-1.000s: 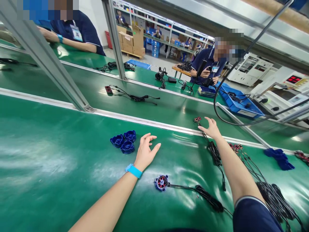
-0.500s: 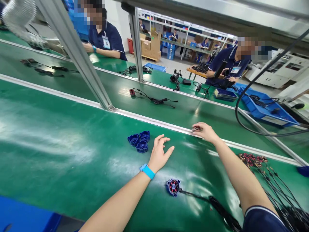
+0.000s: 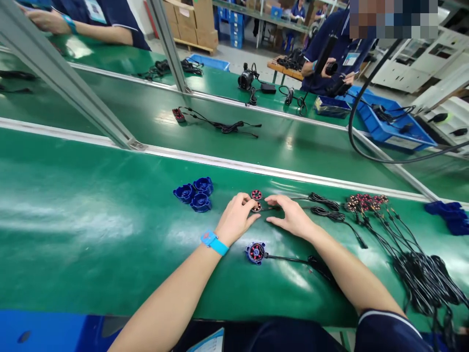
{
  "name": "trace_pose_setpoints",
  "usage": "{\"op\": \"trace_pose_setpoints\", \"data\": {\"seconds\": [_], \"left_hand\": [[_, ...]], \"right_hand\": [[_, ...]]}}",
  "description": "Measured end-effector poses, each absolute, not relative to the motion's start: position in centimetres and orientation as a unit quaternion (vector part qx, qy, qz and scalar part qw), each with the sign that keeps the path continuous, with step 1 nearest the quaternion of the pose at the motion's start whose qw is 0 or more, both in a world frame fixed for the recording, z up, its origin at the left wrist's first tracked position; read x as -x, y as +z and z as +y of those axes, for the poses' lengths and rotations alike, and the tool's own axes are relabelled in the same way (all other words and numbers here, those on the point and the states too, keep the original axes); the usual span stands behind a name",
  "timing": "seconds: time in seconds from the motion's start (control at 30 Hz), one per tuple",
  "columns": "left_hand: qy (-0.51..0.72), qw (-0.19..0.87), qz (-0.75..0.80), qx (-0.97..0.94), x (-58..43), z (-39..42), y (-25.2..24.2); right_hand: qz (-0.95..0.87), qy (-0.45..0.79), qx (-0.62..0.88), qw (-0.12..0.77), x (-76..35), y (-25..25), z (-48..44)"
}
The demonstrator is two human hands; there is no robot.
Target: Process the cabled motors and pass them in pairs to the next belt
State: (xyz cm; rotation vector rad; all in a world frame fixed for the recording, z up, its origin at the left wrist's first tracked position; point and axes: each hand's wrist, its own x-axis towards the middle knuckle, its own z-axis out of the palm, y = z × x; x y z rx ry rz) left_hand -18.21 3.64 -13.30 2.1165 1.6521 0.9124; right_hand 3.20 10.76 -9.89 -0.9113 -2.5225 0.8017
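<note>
Two wire-wound motor stators with red and copper coils lie close together near the middle of the green bench. My left hand (image 3: 237, 218), with a blue wristband, has its finger and thumb at the edges of the nearer stator (image 3: 257, 207). The farther stator (image 3: 256, 195) is just beyond its fingertips. To the right, my right hand (image 3: 291, 215) is open, thumb and fingers apart, around the cable but not visibly gripping it. Closer to me sits a blue round housing (image 3: 255, 253) with a stator inside and a black cable leading right. Three blue housings (image 3: 198, 193) stand to the left.
Several stators (image 3: 366, 201) with bundled black cables (image 3: 427, 283) lie at right, near blue parts (image 3: 449, 215). A metal rail (image 3: 227, 164) and post (image 3: 69, 73) border the bench. Beyond lies another stator (image 3: 178, 115) with its cable. Two co-workers are across the line.
My right hand has brought a stator from the rail down toward me and opened. My left hand has moved to the stators. The view has tilted downward.
</note>
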Motion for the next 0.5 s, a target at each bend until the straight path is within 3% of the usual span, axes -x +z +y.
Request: {"op": "trace_pose_setpoints", "data": {"seconds": [0.3, 0.5], "left_hand": [[0.248, 0.068, 0.602, -0.756, 17.8, 3.0, -11.9], [0.266, 0.033, 0.586, -0.765, 17.7, 2.8, -12.0]], "right_hand": [[-0.878, 0.345, 0.287, 0.168, -3.0, -11.0, 11.4], [-0.851, 0.401, 0.312, 0.132, -3.6, -10.5, 11.9]]}}
